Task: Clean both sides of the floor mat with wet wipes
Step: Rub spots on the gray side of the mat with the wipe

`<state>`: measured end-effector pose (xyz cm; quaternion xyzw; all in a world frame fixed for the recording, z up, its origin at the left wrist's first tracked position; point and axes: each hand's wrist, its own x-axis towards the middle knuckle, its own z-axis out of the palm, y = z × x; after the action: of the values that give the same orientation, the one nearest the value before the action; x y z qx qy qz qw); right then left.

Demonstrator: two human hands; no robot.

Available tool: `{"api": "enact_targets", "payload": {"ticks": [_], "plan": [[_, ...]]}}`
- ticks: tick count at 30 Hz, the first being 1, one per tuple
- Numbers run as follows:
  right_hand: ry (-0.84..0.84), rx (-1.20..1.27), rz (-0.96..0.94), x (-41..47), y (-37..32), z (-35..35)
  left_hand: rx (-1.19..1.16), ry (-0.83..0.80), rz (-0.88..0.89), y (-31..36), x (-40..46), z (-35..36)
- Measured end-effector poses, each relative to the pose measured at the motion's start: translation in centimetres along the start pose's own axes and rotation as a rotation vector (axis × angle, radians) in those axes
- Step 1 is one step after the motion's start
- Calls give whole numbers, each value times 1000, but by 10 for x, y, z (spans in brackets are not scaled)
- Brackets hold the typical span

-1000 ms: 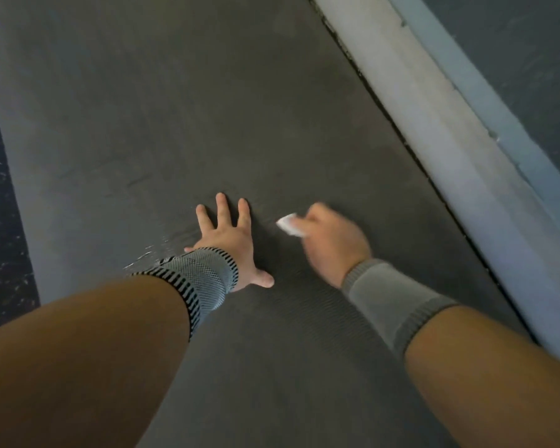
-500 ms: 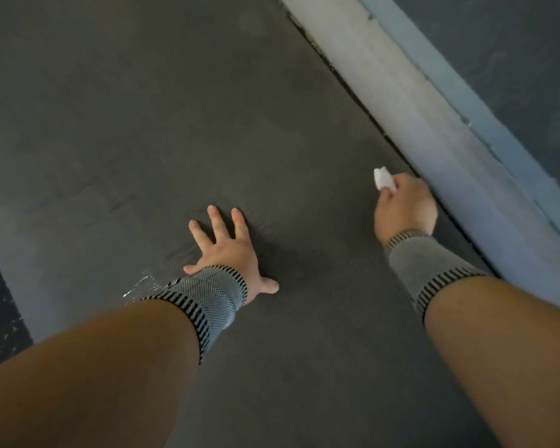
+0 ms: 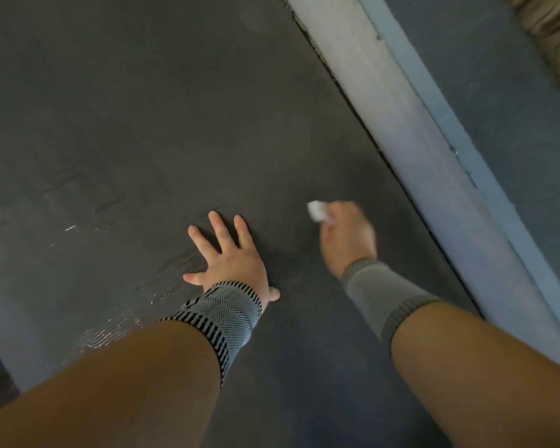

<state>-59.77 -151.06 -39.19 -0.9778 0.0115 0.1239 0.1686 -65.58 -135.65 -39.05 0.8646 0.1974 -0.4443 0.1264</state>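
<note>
Two bare hands work on a dark grey, finely ribbed floor mat (image 3: 175,124) that fills most of the view, lying flat and running from the near edge to the far edge. Left hand (image 3: 232,258): palm down, fingers straight and spread, pressed flat on the mat near its middle and holding nothing. Right hand (image 3: 348,240): blurred, fingers curled round a small crumpled white wet wipe (image 3: 317,211), which sticks out at the far-left side of the fist and sits against the mat's surface just right of the left hand. Both wrists wear knitted grey wristbands, the left wristband (image 3: 223,313) edged with black stripes, the right wristband (image 3: 382,295) plain where visible. A glossy wet patch (image 3: 110,331) with small bright glints lies on the mat to the left of the left forearm. Along the mat's right edge runs a pale white-grey strip of skirting (image 3: 411,130), bordered farther right by a blue band (image 3: 466,156) and a dark blue-grey surface (image 3: 498,76). A tan crumpled fabric (image 3: 553,33) shows at the far right corner.
</note>
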Motion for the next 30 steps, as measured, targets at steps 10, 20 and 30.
{"api": "enact_targets", "payload": {"ticks": [10, 20, 30], "plan": [[194, -108, 169, 58, 32, -15, -12, -25, 1, -1, 4, 4], [69, -35, -64, 46, 32, -19, -9, -34, -59, 0, -4, -5], [105, -5, -55, 52, 29, -17, 14, 4, -57, 0, -7, -4]]}}
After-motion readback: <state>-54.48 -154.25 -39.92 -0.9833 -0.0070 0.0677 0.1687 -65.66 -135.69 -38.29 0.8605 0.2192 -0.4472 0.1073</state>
